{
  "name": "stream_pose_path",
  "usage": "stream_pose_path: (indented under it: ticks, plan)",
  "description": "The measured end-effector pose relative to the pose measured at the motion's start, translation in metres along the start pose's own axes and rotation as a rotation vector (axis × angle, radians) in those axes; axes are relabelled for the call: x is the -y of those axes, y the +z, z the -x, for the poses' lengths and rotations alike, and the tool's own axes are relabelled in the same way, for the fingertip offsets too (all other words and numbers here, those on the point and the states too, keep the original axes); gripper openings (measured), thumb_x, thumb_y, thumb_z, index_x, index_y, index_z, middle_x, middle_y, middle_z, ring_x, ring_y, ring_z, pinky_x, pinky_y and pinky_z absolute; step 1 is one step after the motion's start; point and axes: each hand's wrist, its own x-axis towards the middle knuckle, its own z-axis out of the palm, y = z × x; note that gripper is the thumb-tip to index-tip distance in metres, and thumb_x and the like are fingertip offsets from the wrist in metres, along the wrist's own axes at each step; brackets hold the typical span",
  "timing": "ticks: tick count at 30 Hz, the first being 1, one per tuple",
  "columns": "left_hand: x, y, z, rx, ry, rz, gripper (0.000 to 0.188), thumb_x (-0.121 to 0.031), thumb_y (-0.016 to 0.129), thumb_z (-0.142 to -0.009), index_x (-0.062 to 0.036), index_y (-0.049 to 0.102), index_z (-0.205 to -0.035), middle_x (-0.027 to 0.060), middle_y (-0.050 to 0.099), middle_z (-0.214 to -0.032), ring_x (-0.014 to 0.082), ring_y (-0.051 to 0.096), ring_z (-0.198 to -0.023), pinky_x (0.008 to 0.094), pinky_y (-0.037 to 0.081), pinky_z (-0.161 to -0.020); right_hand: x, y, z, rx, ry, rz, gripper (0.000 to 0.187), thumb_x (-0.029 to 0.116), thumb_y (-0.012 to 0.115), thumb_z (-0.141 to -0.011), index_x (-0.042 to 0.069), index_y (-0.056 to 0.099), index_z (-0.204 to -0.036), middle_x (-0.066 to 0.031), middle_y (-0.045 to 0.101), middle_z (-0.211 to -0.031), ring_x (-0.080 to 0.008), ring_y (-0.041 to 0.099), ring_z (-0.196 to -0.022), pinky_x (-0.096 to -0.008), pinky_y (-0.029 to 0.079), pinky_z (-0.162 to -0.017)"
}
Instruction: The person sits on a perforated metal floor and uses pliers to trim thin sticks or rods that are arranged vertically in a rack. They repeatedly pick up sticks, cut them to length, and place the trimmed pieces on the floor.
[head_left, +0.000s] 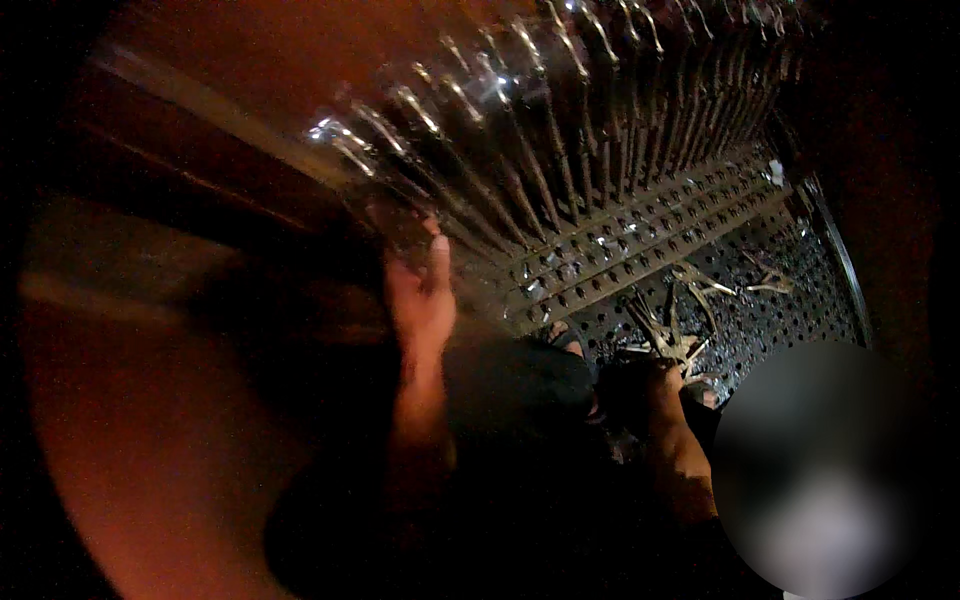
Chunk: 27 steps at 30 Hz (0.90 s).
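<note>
My left hand (422,305) is raised beside the left end of a row of thin metal rods (555,150). Its thumb points up, apart from the fingers, which are partly smeared and dark; nothing is plainly held. The rods stand upright, with bent, shiny upper ends. Lower and to the right, my right hand (668,378) is closed at the near end of a loose bundle of pale, thin, branched pieces (676,338). Their exact kind is unclear. The fingers of this hand are mostly hidden.
A studded ledge (640,235) runs along the foot of the rods. Beyond my right hand lies a wet-looking perforated floor (770,310) with another pale branched piece (768,275). A curved metal rim (840,255) bounds it on the right. Reddish-brown panels (220,100) rise at left.
</note>
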Motion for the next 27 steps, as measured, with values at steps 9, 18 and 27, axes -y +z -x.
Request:
stream_pose_path:
  ticks: [9, 18, 27]
  plan:
    - [0.015, 0.001, -0.003, -0.094, -0.071, 0.144, 0.037, -0.007, 0.059, -0.1, -0.0034, 0.051, -0.136, 0.0066, 0.067, -0.121, 0.015, 0.061, -0.11, 0.0293, 0.046, -0.096, 0.003, -0.004, 0.0, -0.001, 0.002, -0.014, 0.041, 0.032, 0.064, -0.09, 0.002, 0.062, -0.118, -0.0178, 0.072, -0.105, -0.0383, 0.067, -0.097, -0.0437, 0.052, -0.085]
    - [0.019, -0.012, -0.001, -0.192, -0.334, -0.016, 0.084, -0.041, 0.078, -0.089, -0.001, 0.039, -0.151, 0.0156, 0.042, -0.155, 0.0282, 0.041, -0.141, 0.0419, 0.032, -0.118, 0.001, 0.011, -0.003, -0.122, 0.138, -0.199, 0.044, 0.03, 0.067, -0.087, 0.001, 0.06, -0.12, -0.0176, 0.073, -0.103, -0.0373, 0.068, -0.097, -0.0421, 0.052, -0.085]
    - [-0.016, 0.024, 0.044, 0.013, -0.12, 0.039, 0.053, -0.011, 0.062, -0.1, 0.0006, 0.041, -0.148, 0.0176, 0.048, -0.147, 0.0256, 0.05, -0.133, 0.0359, 0.04, -0.112, -0.059, 0.053, -0.045, -0.425, 0.334, -1.01, 0.043, 0.024, 0.069, -0.084, -0.001, 0.061, -0.119, -0.0194, 0.073, -0.104, -0.0379, 0.067, -0.097, -0.0407, 0.051, -0.089]
